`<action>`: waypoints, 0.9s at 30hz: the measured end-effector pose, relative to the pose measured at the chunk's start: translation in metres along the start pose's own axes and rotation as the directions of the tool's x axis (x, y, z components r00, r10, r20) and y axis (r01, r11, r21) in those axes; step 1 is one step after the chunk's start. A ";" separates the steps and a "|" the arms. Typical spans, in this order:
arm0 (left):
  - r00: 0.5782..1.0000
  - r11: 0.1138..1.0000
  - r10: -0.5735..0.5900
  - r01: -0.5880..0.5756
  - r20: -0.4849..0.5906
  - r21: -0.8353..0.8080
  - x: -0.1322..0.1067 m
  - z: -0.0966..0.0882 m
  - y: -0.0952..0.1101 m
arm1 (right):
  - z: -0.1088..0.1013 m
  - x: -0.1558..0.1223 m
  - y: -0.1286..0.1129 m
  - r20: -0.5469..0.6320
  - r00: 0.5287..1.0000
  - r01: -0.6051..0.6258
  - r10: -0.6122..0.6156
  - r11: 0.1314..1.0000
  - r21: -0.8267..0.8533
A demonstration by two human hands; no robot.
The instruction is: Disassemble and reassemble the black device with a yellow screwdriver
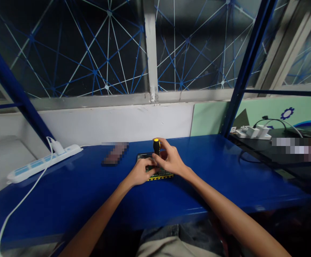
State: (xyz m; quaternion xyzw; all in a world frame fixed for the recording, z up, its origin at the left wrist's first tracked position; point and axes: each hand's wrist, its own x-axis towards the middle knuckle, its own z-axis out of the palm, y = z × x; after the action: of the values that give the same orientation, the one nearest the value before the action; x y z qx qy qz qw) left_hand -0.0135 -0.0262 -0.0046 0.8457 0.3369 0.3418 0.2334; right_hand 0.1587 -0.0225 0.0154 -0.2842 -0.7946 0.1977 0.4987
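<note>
A small flat device (159, 174) with a dark face and a yellow-and-black striped front edge lies on the blue table (91, 185), in the middle. My right hand (170, 159) is closed around a screwdriver (156, 145) with a black and yellow handle, held upright over the device. My left hand (141, 171) rests on the device's left part with its fingers curled against it. Both hands hide most of the device's top.
A white power strip (41, 162) with a plugged-in charger and a white cable lies at the table's left. A blurred dark object (115, 153) sits behind the device. To the right, a black surface carries white adapters (253, 132) and cables. A wall and windows stand behind.
</note>
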 end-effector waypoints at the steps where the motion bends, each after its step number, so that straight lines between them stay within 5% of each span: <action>1: 1.000 1.000 0.015 -0.015 -0.013 0.002 0.000 0.000 -0.001 | 0.000 0.000 0.000 -0.002 1.000 0.002 -0.002 1.000 0.005; 7: 0.992 0.999 -0.027 0.032 -0.123 0.034 0.001 0.002 -0.006 | 0.003 0.000 0.006 -0.029 1.000 0.005 -0.006 0.999 -0.051; 19: 1.000 1.000 0.006 -0.006 0.002 -0.018 0.000 -0.002 0.001 | 0.000 0.001 0.004 -0.004 0.999 -0.048 0.048 0.996 -0.077; 27: 0.996 0.998 -0.052 0.053 -0.075 0.016 0.001 0.000 -0.004 | 0.000 0.002 0.004 -0.023 0.999 -0.046 0.044 0.997 -0.062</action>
State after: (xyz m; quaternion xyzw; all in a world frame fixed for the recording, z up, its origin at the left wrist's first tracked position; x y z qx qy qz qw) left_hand -0.0145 -0.0232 -0.0070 0.8253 0.3704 0.3638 0.2220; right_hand 0.1588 -0.0183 0.0142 -0.3197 -0.7884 0.1806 0.4936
